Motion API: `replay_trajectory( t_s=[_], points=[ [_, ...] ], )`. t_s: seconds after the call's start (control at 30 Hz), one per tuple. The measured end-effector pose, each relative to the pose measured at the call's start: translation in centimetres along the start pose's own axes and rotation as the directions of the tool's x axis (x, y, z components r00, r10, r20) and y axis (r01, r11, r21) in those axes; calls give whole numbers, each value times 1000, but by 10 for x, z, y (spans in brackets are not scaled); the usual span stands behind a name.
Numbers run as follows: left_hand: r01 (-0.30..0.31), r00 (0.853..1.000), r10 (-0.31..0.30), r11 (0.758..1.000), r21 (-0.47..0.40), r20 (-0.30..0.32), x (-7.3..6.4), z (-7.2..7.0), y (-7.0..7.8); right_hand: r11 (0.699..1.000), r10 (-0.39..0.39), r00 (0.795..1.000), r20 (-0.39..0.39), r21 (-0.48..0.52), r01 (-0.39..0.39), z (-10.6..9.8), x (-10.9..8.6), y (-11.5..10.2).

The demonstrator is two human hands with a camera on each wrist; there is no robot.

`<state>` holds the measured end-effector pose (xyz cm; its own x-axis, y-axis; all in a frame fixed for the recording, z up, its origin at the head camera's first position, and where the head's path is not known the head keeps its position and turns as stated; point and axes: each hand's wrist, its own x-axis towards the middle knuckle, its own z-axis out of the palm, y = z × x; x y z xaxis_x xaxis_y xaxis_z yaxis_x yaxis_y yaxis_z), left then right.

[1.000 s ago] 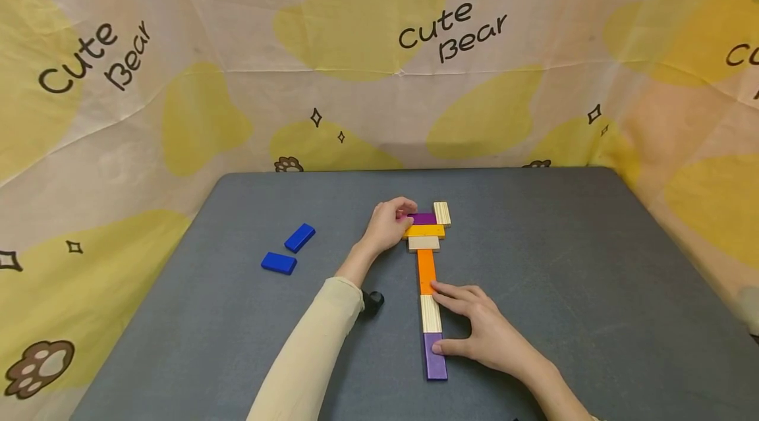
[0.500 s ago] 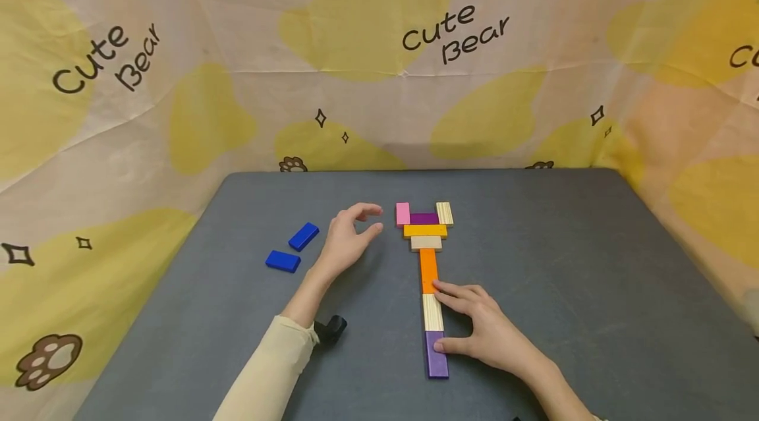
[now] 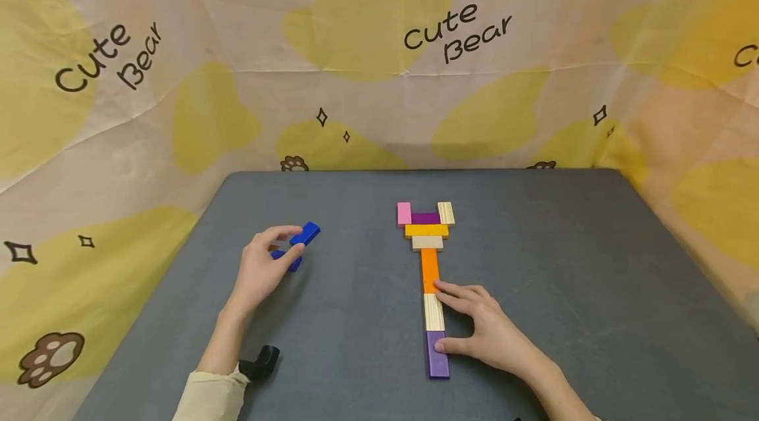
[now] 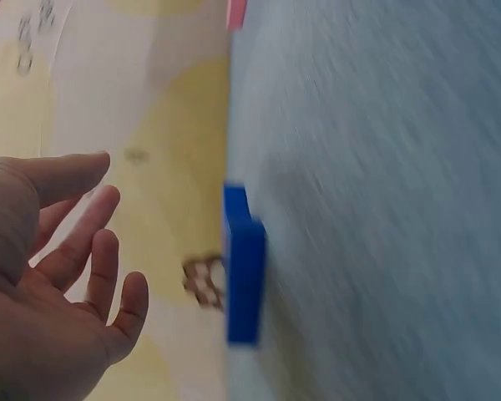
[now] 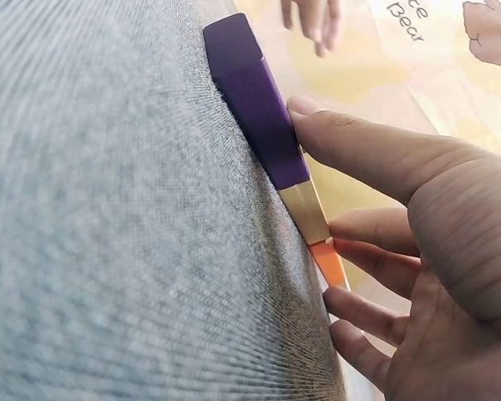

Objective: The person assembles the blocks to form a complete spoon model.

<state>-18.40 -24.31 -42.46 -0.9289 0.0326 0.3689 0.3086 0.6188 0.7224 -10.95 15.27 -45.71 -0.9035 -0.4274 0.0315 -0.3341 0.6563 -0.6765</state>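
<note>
Over two blue blocks at the left, my left hand (image 3: 261,266) hovers with fingers and thumb apart. The farther blue block (image 3: 307,234) shows beyond the fingertips; the nearer blue block (image 3: 295,265) is partly hidden by the hand. In the left wrist view a gap separates the hand from the blue block (image 4: 246,284). My right hand (image 3: 489,329) rests along a straight row of blocks. Its thumb touches the purple block (image 3: 437,356), and its fingertips lie by the orange block (image 3: 429,268). A pale wooden block (image 3: 434,313) sits between those two.
Beyond the orange block lie a beige block (image 3: 427,244), a yellow-orange block (image 3: 427,230) and a dark purple block (image 3: 425,218). A pink block (image 3: 404,213) and a striped pale block (image 3: 446,213) flank the far end. All lie on a grey table (image 3: 534,230), with printed cloth behind.
My left hand has let go at the pink block, which is now uncovered, and moved left and nearer to the blue blocks. My right hand has stayed on the row.
</note>
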Motion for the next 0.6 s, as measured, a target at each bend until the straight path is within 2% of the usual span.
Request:
replay_trajectory(
  t_s=[0.17,0.3,0.43,0.6],
  points=[
    [124,989,-124,992,-5,-78,-16,-21,-31,1000,-22,1000,2,12,22,1,1,0],
    [187,977,-187,982,-13,-99,-20,-34,-44,999,-31,1000,4,6,31,2,1,0],
    [230,971,-232,972,-56,-51,-19,-40,-49,1000,-25,1000,-4,0,25,1,0,-1],
    [262,963,-255,962,-77,86,-17,-41,-51,1000,-21,1000,-13,0,21,0,-2,-1]
  ],
)
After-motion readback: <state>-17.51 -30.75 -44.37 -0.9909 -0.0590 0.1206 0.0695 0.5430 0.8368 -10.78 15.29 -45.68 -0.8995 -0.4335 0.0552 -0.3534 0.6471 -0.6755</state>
